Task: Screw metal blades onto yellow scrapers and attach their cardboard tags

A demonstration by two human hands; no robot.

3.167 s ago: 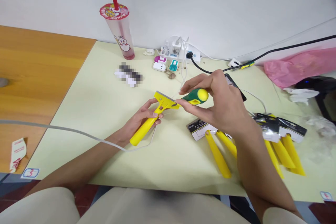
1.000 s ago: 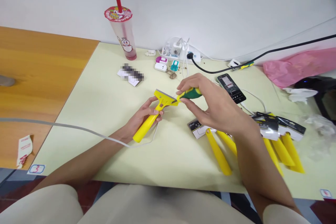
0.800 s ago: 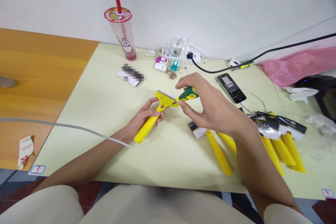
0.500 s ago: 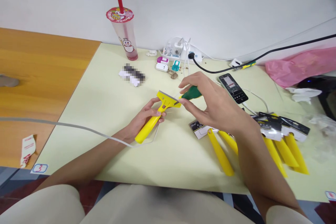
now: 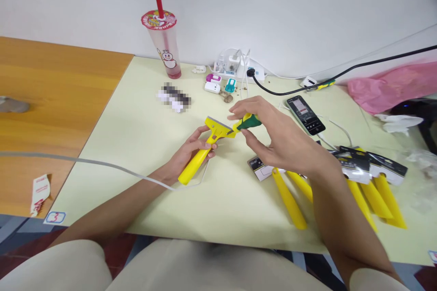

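Observation:
My left hand grips a yellow scraper by the neck, its wide head tilted up to the right and a grey blade edge along the top. Two screw spots show on that head. In my right hand is a screwdriver with a green and yellow handle, held between thumb and fingers. Its short metal shaft meets the right end of the scraper head; the exact tip contact is too small to make out. The handle's back end is hidden by my palm.
Several yellow scrapers with black-and-white cards lie at the right. A phone is behind them. At the back stand a drink cup and a power strip. A grey cable crosses my left forearm.
The screwdriver handle has turned, with more yellow facing me, and my right thumb and fingers have shifted around it. The scraper stays in my left hand; the view has moved slightly.

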